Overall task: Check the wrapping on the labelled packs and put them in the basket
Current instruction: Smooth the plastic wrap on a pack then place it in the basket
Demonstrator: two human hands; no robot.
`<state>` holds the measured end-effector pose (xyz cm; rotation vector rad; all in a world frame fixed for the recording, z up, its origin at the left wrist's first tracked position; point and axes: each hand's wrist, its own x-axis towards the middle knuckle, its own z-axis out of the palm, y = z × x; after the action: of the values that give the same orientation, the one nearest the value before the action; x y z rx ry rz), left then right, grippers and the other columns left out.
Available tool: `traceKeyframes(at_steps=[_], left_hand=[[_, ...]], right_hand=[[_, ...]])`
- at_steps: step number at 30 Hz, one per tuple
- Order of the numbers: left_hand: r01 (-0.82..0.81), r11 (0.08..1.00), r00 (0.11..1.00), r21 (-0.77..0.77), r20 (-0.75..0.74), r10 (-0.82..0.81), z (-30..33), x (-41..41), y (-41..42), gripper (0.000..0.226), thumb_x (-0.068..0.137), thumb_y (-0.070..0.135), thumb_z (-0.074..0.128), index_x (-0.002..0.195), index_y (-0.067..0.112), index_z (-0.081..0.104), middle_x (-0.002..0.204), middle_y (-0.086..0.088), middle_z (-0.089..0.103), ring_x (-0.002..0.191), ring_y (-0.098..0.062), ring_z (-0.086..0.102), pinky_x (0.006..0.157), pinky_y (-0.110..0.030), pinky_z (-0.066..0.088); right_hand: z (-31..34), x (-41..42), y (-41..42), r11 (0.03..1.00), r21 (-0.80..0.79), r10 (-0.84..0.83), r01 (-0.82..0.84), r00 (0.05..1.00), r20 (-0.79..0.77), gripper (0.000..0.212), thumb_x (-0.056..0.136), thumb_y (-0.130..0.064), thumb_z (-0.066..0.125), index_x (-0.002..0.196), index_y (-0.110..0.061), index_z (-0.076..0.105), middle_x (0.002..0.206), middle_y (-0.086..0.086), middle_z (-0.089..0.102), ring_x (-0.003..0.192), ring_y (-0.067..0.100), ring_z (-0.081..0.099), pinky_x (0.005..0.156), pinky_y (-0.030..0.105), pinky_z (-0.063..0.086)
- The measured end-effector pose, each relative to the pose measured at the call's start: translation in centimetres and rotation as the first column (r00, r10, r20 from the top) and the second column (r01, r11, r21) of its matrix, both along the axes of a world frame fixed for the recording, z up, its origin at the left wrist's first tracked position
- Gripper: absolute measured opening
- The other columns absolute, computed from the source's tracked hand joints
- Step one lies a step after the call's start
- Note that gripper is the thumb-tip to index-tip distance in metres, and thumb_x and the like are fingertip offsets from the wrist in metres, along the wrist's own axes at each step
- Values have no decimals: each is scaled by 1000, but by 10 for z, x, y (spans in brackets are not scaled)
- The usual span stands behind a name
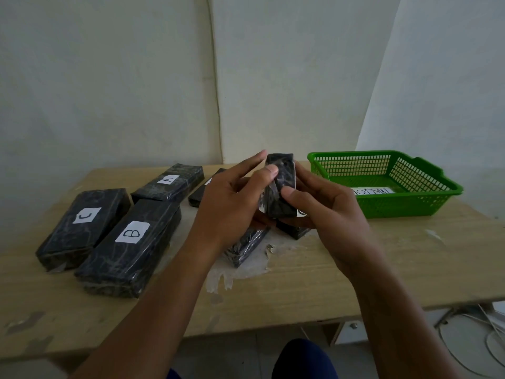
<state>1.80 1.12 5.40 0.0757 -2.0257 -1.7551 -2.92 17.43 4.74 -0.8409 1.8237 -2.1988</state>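
Observation:
I hold a small dark plastic-wrapped pack [281,184] upright above the table centre, its label mostly hidden. My left hand [235,203] grips its left side, thumb on the front face. My right hand [325,209] grips its right side and lower end. On the table's left lie pack C [84,228], pack B [131,247] and pack A [169,184], each with a white letter label. Under my hands lie more dark packs [246,247], partly hidden. The green plastic basket [426,198] stands at the back right, holding only a white paper slip [371,191].
The wooden table [355,269] has peeling white patches near its middle. A pale wall stands close behind. White cables [492,337] lie on the floor at the lower right. My knee in dark blue cloth [300,359] shows below the table edge.

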Motion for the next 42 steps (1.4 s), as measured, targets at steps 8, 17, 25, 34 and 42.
traceKeyframes(at_steps=[8, 17, 25, 34, 42], left_hand=[[147, 989, 986, -29, 84, -144, 15, 3, -2, 49, 99, 19, 64, 147, 27, 61, 90, 3, 83, 67, -25, 80, 60, -25, 61], [62, 986, 997, -153, -30, -67, 13, 1, 2, 25, 102, 14, 58, 117, 19, 77, 67, 5, 74, 50, -15, 69, 51, -22, 53], [-59, 995, 993, -75, 93, 66, 24, 2, 0, 47, 103, 44, 52, 75, 13, 75, 65, -3, 74, 52, -21, 69, 58, -33, 56], [148, 951, 986, -271, -29, -162, 3, 1, -15, 73, 80, 52, 71, 150, 39, 55, 136, 16, 68, 120, 0, 67, 95, -27, 60], [133, 946, 946, -295, -246, -210, 1, 0, -11, 63, 84, 30, 70, 145, 39, 56, 137, 17, 68, 129, -2, 63, 93, -25, 60]], right_hand=[[14, -4, 6, 998, 56, -19, 16, 998, 57, 42, 97, -12, 69, 137, -25, 67, 111, -3, 82, 102, 15, 79, 74, 26, 64], [20, -3, 1, 992, 105, -65, 69, 997, -41, 32, 96, -11, 70, 107, -40, 74, 93, -3, 84, 86, 17, 81, 65, 25, 63], [9, -2, 1, 906, 319, -149, 277, 915, -374, 71, 82, -72, 71, 143, -37, 63, 125, -12, 74, 101, -3, 72, 76, 18, 62], [2, -10, 7, 977, 125, -129, 172, 947, -294, 77, 71, -41, 85, 139, -25, 53, 130, -9, 69, 116, 6, 71, 89, 28, 62], [2, -13, 11, 985, 131, -67, 114, 945, -320, 76, 78, -31, 88, 145, -26, 52, 131, -4, 69, 117, 11, 72, 91, 28, 62]])
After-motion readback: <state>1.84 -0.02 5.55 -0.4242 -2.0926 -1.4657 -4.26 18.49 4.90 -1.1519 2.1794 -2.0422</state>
